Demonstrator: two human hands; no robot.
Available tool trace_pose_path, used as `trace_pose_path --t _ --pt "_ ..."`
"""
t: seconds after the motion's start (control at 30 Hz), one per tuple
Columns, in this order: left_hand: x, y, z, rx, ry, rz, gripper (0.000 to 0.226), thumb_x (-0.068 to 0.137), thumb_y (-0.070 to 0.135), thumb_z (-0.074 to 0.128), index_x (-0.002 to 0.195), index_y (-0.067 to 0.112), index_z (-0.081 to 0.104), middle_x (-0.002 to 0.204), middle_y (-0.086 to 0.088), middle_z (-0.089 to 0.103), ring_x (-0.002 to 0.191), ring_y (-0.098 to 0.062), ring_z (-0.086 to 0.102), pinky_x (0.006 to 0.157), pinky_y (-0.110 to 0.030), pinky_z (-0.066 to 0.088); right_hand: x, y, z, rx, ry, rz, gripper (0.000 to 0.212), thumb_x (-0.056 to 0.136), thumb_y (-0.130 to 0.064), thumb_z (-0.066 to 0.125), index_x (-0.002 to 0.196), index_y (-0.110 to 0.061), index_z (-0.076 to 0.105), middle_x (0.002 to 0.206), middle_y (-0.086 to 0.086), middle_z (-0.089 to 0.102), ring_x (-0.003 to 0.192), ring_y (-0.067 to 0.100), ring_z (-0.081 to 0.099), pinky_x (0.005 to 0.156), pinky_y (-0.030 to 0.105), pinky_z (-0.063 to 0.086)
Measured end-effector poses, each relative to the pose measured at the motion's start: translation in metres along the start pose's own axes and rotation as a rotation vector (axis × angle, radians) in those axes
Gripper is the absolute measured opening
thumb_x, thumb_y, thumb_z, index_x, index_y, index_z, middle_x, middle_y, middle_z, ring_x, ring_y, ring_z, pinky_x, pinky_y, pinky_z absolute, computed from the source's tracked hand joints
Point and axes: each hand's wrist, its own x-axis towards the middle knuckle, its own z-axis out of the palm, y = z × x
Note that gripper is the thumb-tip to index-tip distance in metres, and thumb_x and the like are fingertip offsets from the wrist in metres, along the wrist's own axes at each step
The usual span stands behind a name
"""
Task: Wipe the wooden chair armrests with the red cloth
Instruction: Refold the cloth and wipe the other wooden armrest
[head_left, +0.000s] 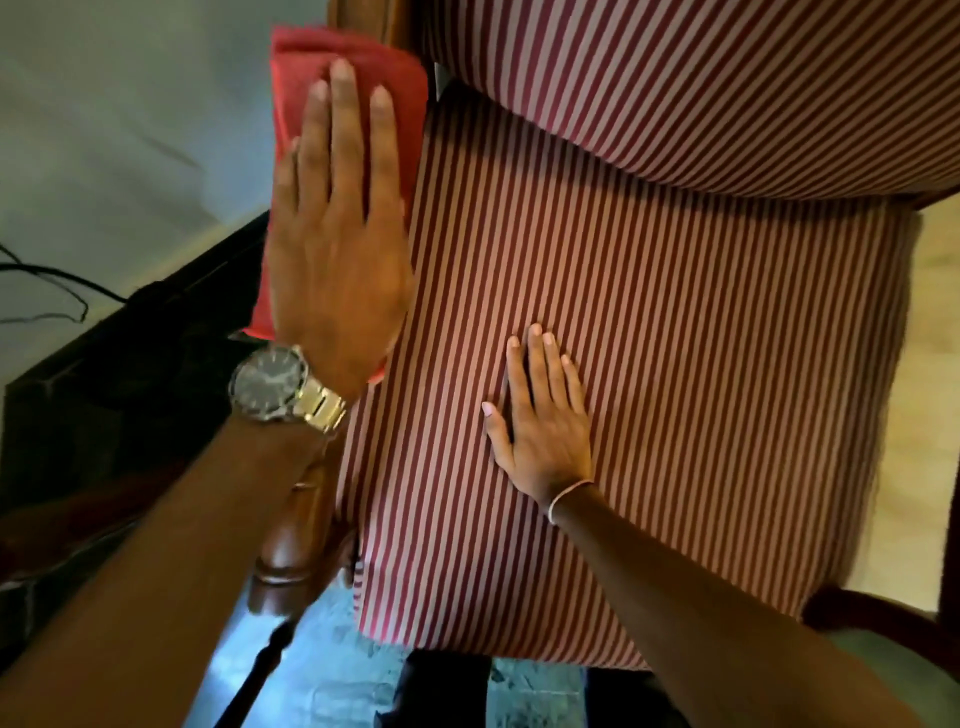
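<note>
My left hand (335, 244) lies flat, fingers together, on the red cloth (306, 57), pressing it onto the chair's left wooden armrest. Only the armrest's rounded front end (291, 551) shows below my wrist; the rest is hidden under cloth and hand. My right hand (540, 415) rests palm down with fingers apart on the red-and-white striped seat cushion (675, 364), holding nothing. The right armrest (857, 613) shows only as a dark wooden piece at the lower right. The striped backrest (727, 78) fills the top of the view.
A dark wooden cabinet (130, 389) stands close to the left of the chair, with thin black cables (41, 291) above it against a pale wall. Glossy bluish floor (322, 675) shows in front of the seat and cream floor (930, 364) to the right.
</note>
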Motion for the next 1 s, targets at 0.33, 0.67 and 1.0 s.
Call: trace_pose_path --t 0.33,0.67,1.0 --pt "-0.05 -0.012 0.002 0.059 -0.014 0.102 0.063 0.108 0.025 0.035 0.163 0.008 0.011 0.171 -0.02 0.008 0.159 -0.037 0.009 0.128 -0.053 0.013 0.0 0.0 0.006 -0.015 0.005 0.016 0.07 0.107 -0.054 0.022 0.164 -0.013 0.019 0.173 0.014 0.015 0.162 0.027 0.013 0.132 0.048 0.017" --pt "-0.122 -0.019 -0.004 0.066 -0.103 0.105 0.06 0.108 0.031 0.026 0.161 0.003 0.019 0.169 -0.023 0.012 0.157 -0.04 0.015 0.126 -0.054 0.017 -0.001 0.001 0.008 -0.02 -0.001 0.01 0.072 0.106 -0.053 0.029 0.164 -0.013 0.016 0.174 0.014 0.012 0.162 0.026 0.009 0.133 0.047 0.012" --pt "-0.024 -0.008 -0.001 0.028 -0.026 0.079 0.062 0.109 0.02 0.034 0.163 0.009 0.007 0.172 -0.019 0.004 0.16 -0.035 0.005 0.13 -0.052 0.011 0.0 0.003 0.008 -0.011 0.001 -0.007 0.072 0.106 -0.053 0.028 0.164 -0.013 0.016 0.174 0.014 0.013 0.162 0.027 0.009 0.133 0.047 0.011"
